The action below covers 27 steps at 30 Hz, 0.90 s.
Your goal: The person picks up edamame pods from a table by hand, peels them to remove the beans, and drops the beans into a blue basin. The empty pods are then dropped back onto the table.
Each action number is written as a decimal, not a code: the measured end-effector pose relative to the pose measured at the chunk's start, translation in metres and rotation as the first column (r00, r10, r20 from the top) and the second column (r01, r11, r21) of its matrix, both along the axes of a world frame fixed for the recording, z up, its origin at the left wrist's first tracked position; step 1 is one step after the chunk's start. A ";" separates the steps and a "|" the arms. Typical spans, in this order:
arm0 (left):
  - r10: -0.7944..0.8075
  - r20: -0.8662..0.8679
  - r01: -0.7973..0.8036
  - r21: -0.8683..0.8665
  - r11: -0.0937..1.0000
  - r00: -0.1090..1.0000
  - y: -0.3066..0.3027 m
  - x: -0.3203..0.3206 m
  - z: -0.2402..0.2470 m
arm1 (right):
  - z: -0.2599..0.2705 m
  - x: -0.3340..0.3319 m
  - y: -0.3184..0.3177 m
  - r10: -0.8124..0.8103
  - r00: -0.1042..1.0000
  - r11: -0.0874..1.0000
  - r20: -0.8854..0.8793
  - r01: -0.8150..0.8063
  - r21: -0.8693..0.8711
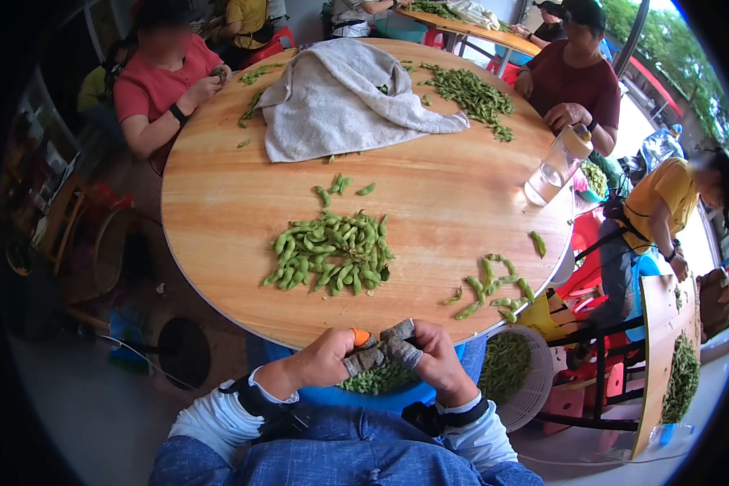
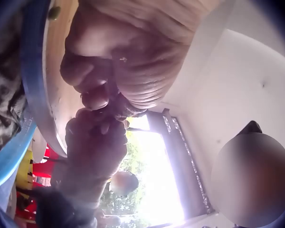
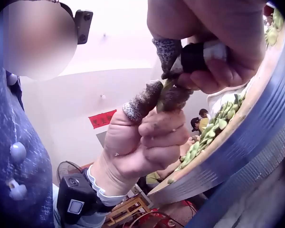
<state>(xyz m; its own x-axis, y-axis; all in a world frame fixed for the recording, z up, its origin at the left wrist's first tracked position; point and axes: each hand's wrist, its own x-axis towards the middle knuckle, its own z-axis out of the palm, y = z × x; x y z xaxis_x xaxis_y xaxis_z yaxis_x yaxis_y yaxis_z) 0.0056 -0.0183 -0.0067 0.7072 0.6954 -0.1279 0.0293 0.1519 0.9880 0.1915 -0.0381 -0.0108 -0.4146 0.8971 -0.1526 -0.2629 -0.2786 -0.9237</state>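
Note:
Both hands meet over a blue basin of shelled green beans at the table's near edge. Worn grey covers wrap several fingertips. In the right wrist view the left hand pinches a green pod between covered thumb and finger. The right hand grips the pod's other side, its fingers curled, with black and white bands on one finger. In the head view the left hand has an orange band and the right hand touches it. A heap of pods lies on the table beyond.
The round wooden table also holds a grey cloth, a water bottle, loose pods and a farther pod pile. A white basket of pods stands right of the lap. Several people sit around.

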 end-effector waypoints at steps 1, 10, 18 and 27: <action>0.022 -0.008 -0.021 0.049 0.999 1.000 0.000 0.001 0.002 | 0.001 -0.001 0.000 -0.033 0.999 0.999 -0.010 0.033 -0.008; 0.260 -0.217 -0.070 0.627 0.776 0.941 0.000 -0.004 0.007 | 0.006 -0.012 -0.006 -0.142 0.985 0.986 -0.099 0.132 -0.101; 0.245 -0.082 -0.148 0.599 0.787 0.966 -0.004 0.002 0.008 | 0.005 -0.013 -0.011 -0.100 0.993 0.991 -0.054 0.095 -0.098; 0.131 0.185 -0.063 -0.337 0.940 0.974 -0.005 -0.008 -0.004 | -0.001 -0.017 -0.010 -0.136 0.989 0.955 0.049 0.118 0.272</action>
<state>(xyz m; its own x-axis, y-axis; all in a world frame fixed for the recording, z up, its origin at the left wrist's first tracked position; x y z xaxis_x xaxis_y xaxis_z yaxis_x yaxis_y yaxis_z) -0.0028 -0.0230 -0.0111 0.6729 0.7057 -0.2215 -0.1962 0.4590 0.8665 0.1750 -0.0479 -0.0119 -0.2917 0.9534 0.0766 -0.2152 0.0126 -0.9765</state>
